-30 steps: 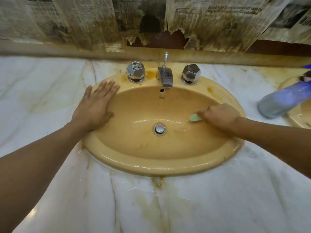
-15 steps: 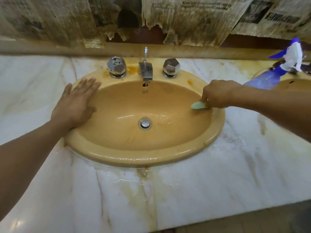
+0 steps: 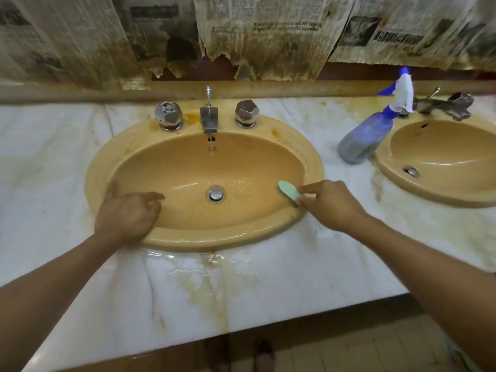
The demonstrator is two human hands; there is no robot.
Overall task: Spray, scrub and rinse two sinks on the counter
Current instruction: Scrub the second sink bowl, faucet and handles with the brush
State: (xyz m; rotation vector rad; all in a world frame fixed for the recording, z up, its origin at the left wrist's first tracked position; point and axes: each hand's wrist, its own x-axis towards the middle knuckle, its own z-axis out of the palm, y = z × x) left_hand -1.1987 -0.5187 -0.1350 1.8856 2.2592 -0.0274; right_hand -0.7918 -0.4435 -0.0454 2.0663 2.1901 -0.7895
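The pale marble surface in front of you is wet and stained brown below the near sink; stained, torn newspaper covers the wall behind it. The near sink, tan and oval, sits set into the surface straight ahead of you; the second sink lies to your right, partly cut off by the edge of view. A blue spray bottle stands on the surface between the two sinks, just beside the second one's rim. Your left hand lies over the near sink's front-left rim, fingers loosely curled, holding nothing; your right hand pinches a pale green scrubber against the bowl's inner right wall. The tap stands between two faceted knobs; the drain sits at the bowl's bottom, between your hands.
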